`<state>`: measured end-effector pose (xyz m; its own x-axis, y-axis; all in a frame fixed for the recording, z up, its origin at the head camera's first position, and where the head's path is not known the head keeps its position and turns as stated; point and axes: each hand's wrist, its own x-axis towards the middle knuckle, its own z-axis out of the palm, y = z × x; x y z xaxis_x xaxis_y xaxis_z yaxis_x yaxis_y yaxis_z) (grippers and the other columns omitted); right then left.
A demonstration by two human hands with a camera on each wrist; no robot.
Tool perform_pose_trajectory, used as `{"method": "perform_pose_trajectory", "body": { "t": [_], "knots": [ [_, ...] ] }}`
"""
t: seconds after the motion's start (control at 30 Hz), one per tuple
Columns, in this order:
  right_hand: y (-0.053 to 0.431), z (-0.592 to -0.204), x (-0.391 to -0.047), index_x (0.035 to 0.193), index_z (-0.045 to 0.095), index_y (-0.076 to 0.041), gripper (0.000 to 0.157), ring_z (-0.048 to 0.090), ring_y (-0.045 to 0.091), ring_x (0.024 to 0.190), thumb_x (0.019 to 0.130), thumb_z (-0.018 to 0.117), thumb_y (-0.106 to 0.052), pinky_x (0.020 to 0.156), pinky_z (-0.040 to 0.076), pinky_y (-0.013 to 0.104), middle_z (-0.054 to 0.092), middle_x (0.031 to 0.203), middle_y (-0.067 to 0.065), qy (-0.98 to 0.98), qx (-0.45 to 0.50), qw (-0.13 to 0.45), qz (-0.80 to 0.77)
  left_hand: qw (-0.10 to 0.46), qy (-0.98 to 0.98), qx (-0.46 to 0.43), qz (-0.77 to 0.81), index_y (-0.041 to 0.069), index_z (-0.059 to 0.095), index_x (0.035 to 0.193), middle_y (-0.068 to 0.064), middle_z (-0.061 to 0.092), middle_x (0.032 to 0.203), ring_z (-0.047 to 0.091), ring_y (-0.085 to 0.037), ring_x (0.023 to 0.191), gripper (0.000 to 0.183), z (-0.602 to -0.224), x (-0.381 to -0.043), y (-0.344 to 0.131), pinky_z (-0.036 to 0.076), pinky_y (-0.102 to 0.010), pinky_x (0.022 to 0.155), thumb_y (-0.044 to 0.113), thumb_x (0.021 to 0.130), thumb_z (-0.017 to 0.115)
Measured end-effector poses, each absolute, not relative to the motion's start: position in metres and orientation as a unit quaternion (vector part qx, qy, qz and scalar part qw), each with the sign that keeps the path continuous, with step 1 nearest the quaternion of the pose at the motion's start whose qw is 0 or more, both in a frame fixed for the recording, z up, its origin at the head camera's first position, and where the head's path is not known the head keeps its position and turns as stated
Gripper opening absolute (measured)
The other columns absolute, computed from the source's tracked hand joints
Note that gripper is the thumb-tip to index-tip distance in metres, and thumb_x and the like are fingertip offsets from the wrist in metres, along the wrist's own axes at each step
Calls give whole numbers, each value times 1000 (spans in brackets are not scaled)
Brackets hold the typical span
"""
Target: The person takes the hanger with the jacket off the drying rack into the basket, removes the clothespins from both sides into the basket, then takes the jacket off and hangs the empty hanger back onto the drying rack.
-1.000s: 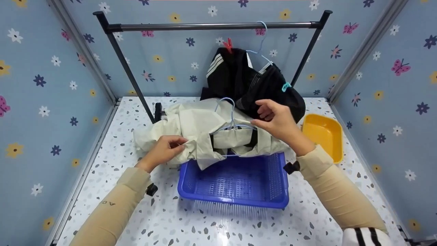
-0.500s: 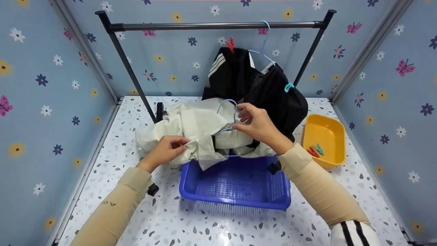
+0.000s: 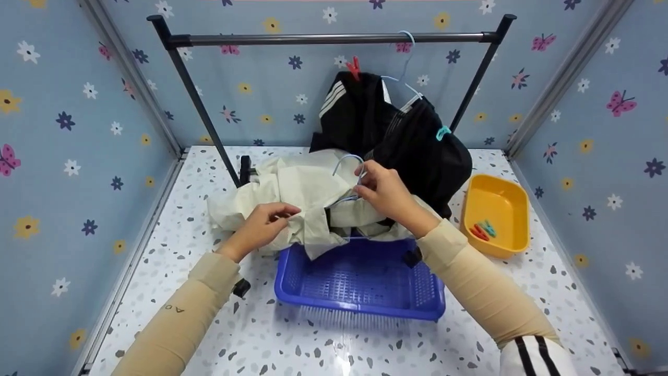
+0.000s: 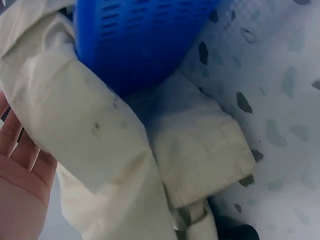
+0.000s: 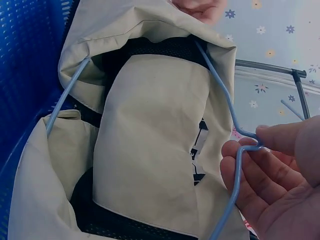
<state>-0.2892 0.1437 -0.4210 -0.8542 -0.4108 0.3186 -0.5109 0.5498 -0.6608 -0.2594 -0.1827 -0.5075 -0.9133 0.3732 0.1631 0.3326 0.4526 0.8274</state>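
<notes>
A light beige jacket [image 3: 308, 183] with black mesh lining lies bunched over the back of a blue basket [image 3: 360, 308]. Inside its neck opening sits a pale blue clothes hanger [image 5: 227, 100], hook upward. My right hand [image 3: 389, 193] pinches this hanger at the base of its hook, thumb against fingers [image 5: 250, 177]. On the jacket's left side rests my left hand [image 3: 261, 227], its fingers fairly straight and the thumb apart from them. In the left wrist view, part of the left hand [image 4: 25, 185] shows beside the fabric, its fingertips hidden behind it.
A dark rack bar [image 3: 292, 40] spans the back. From it hangs a black garment [image 3: 412, 141] on another blue hanger, with a red clothespin [image 3: 354, 68] and a teal clothespin [image 3: 442, 133]. At right stands a yellow tray [image 3: 498, 196] holding several clothespins.
My right hand has moved left onto the hanger's hook base and now pinches it. The left hand has loosened from the jacket fabric and shifted slightly right.
</notes>
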Motion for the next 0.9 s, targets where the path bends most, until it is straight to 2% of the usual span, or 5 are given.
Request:
{"method": "perform_pose_trajectory", "body": {
  "t": [0.2, 0.33, 0.57, 0.7, 0.9],
  "knots": [
    [141, -425, -289, 119, 62, 4, 16, 76, 31, 80, 107, 70, -2, 74, 57, 35, 84, 96, 21, -883, 276, 69, 372, 12, 850, 238, 469, 2, 75, 140, -19, 78, 139, 75, -36, 121, 36, -496, -259, -157, 62, -50, 107, 21, 110, 74],
    [139, -426, -287, 118, 57, 3, 14, 80, 35, 82, 109, 66, -1, 78, 62, 45, 85, 95, 22, -884, 285, 70, 364, -4, 858, 235, 457, 2, 75, 140, -18, 79, 138, 75, -36, 123, 40, -488, -260, -140, 61, -56, 110, 24, 107, 79],
    [137, -428, -285, 120, 49, 3, 10, 75, 34, 81, 113, 56, 1, 71, 57, 41, 82, 98, 24, -887, 302, 73, 342, -67, 879, 227, 413, 5, 82, 126, -13, 85, 124, 79, -33, 111, 31, -482, -262, -118, 64, -53, 101, 27, 104, 81],
    [139, -427, -284, 120, 49, 3, 10, 77, 36, 83, 113, 55, 0, 72, 57, 40, 81, 98, 24, -885, 310, 84, 337, -86, 882, 215, 410, 7, 85, 120, -10, 86, 113, 77, -28, 96, 24, -480, -262, -114, 62, -46, 90, 19, 104, 73],
    [145, -420, -284, 118, 51, 3, 10, 75, 34, 77, 111, 57, -1, 69, 53, 36, 83, 97, 22, -879, 318, 101, 340, -104, 887, 197, 404, 10, 88, 113, -9, 86, 97, 66, -22, 77, 30, -473, -263, -114, 53, -37, 77, 14, 99, 62]
  ]
}}
